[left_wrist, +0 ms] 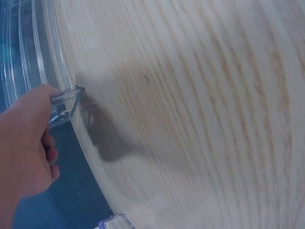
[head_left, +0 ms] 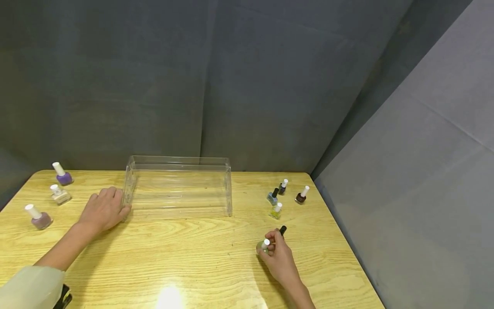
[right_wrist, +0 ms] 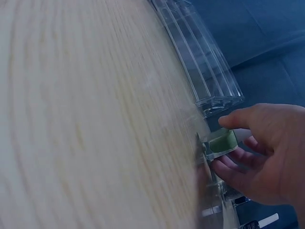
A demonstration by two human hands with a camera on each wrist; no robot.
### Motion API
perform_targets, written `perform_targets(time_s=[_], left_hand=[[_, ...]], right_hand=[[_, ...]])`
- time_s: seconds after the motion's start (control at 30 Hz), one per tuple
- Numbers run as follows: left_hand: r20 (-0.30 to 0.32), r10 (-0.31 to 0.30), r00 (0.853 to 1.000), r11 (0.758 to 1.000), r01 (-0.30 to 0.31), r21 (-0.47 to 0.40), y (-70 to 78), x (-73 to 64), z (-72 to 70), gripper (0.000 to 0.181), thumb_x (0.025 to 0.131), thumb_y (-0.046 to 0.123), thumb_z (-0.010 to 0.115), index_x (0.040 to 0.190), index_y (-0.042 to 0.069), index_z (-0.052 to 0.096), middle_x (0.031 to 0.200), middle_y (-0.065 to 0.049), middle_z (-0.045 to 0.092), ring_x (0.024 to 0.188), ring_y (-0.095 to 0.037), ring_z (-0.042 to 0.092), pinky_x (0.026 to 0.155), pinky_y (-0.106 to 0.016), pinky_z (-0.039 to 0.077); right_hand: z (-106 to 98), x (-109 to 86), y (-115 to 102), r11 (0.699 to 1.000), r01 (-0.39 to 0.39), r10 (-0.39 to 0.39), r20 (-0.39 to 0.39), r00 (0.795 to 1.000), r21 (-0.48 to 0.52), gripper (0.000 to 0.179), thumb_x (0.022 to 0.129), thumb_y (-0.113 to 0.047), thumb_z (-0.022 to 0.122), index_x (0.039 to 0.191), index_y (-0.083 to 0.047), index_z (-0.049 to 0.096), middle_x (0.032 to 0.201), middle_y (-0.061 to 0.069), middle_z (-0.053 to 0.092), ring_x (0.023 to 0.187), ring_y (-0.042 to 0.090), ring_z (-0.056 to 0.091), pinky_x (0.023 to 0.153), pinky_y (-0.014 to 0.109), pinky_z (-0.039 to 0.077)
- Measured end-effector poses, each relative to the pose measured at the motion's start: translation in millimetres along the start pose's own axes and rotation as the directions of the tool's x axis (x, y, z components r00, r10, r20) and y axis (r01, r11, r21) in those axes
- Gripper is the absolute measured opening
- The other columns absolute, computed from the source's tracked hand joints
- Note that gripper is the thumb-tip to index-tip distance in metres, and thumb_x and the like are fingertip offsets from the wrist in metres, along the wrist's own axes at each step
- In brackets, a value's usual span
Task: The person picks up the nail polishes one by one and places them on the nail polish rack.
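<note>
A clear plastic rack (head_left: 228, 193) stands near the back of the table. My left hand (head_left: 102, 209) grips its left end; in the left wrist view the thumb lies on the clear corner and the other fingers are curled. On the right side, my right hand (head_left: 278, 259) pinches a green nail polish bottle (right_wrist: 224, 142) with a white cap between thumb and fingers. Just beyond that hand a black cap (head_left: 283, 230) shows, its bottle hidden by the fingers. In the right wrist view the green bottle is tilted, near the rack's end.
Toward the back right stand several nail polish bottles: yellow (head_left: 275, 213), blue (head_left: 272, 198), dark (head_left: 282, 188) and brown (head_left: 300, 198). At the left are a purple bottle (head_left: 64, 178), a cream one (head_left: 61, 196) and a mauve one (head_left: 41, 220). Grey cloth (head_left: 166, 86) hangs behind the table.
</note>
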State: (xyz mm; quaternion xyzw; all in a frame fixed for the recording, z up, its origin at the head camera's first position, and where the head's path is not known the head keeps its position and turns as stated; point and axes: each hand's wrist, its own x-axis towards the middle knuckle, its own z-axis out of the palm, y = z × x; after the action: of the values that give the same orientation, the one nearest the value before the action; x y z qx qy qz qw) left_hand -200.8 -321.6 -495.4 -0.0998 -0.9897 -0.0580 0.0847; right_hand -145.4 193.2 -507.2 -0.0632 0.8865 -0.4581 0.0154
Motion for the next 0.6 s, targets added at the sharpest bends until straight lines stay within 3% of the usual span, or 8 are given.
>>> perform_targets(time_s=[0.23, 0.6], left_hand=[[-0.011, 0.001, 1.000, 1.000, -0.001, -0.002, 0.3, -1.1, 0.8, 0.032, 0.097, 0.029, 0.059, 0.091, 0.002, 0.044, 0.080, -0.007, 0.039, 0.073, -0.026, 0.036, 0.062, -0.039, 0.029], [-0.025, -0.011, 1.000, 1.000, 0.011, -0.028, 0.5, -0.6, 2.1, 0.034, 0.096, 0.028, 0.058, 0.099, -0.003, 0.047, 0.086, -0.011, 0.045, 0.076, -0.028, 0.040, 0.062, -0.041, 0.033]], right_hand=[[3, -1.8, 1, 1.000, 0.013, -0.013, 0.025, 1.000, -0.018, 0.034, 0.088, 0.000, 0.071, 0.118, -0.003, 0.053, 0.108, 0.011, 0.058, 0.094, 0.022, 0.058, 0.075, 0.031, 0.051], [2, 10.5, -19, 0.989, 0.145, -0.145, 0.018, 0.989, 0.011, 0.042, 0.088, 0.003, 0.072, 0.123, -0.010, 0.054, 0.117, 0.009, 0.064, 0.111, 0.028, 0.062, 0.089, 0.037, 0.052]])
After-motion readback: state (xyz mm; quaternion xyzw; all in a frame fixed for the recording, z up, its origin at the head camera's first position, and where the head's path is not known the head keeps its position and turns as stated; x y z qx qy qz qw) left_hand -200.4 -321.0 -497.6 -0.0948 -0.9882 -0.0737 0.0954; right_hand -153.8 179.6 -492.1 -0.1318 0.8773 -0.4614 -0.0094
